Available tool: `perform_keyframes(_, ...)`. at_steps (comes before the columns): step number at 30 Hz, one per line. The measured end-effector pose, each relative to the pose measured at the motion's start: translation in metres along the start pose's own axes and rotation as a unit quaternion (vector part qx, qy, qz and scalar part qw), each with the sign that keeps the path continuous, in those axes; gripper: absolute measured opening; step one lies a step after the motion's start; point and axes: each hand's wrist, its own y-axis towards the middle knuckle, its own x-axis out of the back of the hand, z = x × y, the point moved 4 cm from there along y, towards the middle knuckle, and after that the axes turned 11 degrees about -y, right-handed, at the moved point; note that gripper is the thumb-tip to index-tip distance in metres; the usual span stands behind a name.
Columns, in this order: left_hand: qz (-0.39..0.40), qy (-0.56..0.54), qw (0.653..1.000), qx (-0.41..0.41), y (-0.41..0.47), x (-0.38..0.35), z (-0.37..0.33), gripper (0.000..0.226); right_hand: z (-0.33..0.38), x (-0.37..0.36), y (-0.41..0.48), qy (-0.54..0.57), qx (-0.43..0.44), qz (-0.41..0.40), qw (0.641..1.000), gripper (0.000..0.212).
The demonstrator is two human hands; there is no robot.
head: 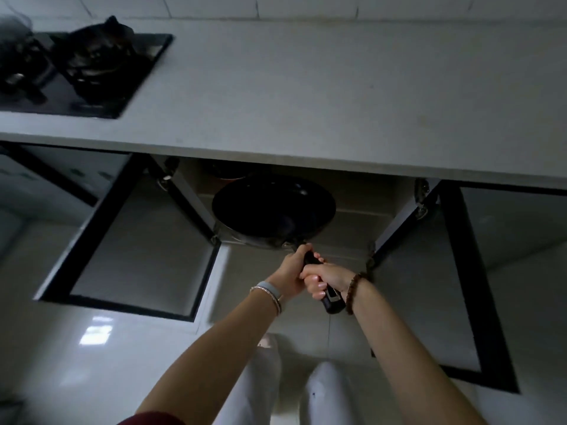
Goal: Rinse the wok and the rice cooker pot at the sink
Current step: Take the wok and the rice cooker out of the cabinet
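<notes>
The hob sits on the counter at its left end, and below the counter's front edge the wok is before the open cupboard, between the left door and the right door, with the left hand gripping its handle nearest the bowl and the right hand just behind.

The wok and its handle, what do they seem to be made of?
The wok looks like dark metal, perhaps carbon steel or a coated pan: it is black inside, with small glossy highlights and a thin rim. Its handle looks like black moulded plastic with a shiny silver inset near the end. The exact materials cannot be told.
</notes>
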Motion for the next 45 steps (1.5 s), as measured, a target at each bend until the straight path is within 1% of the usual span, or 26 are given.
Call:
perform_keyframes(3, -0.014, -0.032, 0.999, 0.014, -0.044, 0.004, -0.002, 0.032, 0.004, -0.028, -0.036, 0.002, -0.038, 0.022, 0.999, 0.040)
perform_keyframes(9, -0.026, -0.058, 0.998, 0.024, -0.122, 0.017, -0.006, 0.037, 0.010, -0.081, -0.094, -0.010, -0.090, 0.080, 0.993, 0.042)
perform_keyframes(13, -0.041, -0.072, 0.997, 0.010, -0.163, 0.029, -0.010, 0.039, 0.008, -0.110, -0.117, -0.018, -0.116, 0.126, 0.985, 0.041)
perform_keyframes(17, -0.051, -0.106, 0.993, -0.021, -0.188, 0.039, -0.012, 0.040, 0.011, -0.128, -0.138, -0.025, -0.119, 0.164, 0.979, 0.039)
perform_keyframes(21, -0.052, -0.126, 0.989, -0.065, -0.207, 0.034, -0.027, 0.038, 0.027, -0.140, -0.160, -0.040, -0.100, 0.185, 0.977, 0.036)
perform_keyframes(25, -0.031, -0.125, 0.987, -0.098, -0.228, 0.013, -0.048, 0.037, 0.053, -0.145, -0.179, -0.062, -0.059, 0.200, 0.976, 0.036)
perform_keyframes(29, -0.023, -0.132, 0.983, -0.127, -0.242, -0.009, -0.068, 0.034, 0.076, -0.143, -0.197, -0.068, -0.035, 0.208, 0.975, 0.045)
perform_keyframes(32, -0.007, -0.141, 0.980, -0.138, -0.250, -0.027, -0.083, 0.031, 0.093, -0.140, -0.209, -0.061, -0.007, 0.210, 0.976, 0.037)
perform_keyframes(34, 0.014, -0.134, 0.981, -0.142, -0.256, -0.039, -0.090, 0.030, 0.104, -0.136, -0.215, -0.052, 0.015, 0.212, 0.976, 0.035)
perform_keyframes(39, 0.036, -0.107, 0.979, -0.172, -0.258, -0.072, -0.112, 0.030, 0.130, -0.124, -0.226, -0.050, 0.061, 0.192, 0.978, 0.032)
perform_keyframes(42, 0.037, -0.074, 0.982, -0.168, -0.252, -0.091, -0.125, 0.033, 0.147, -0.115, -0.229, -0.049, 0.083, 0.178, 0.979, 0.033)
perform_keyframes(45, 0.051, -0.040, 0.985, -0.160, -0.241, -0.110, -0.141, 0.037, 0.165, -0.108, -0.224, -0.024, 0.105, 0.155, 0.982, 0.031)
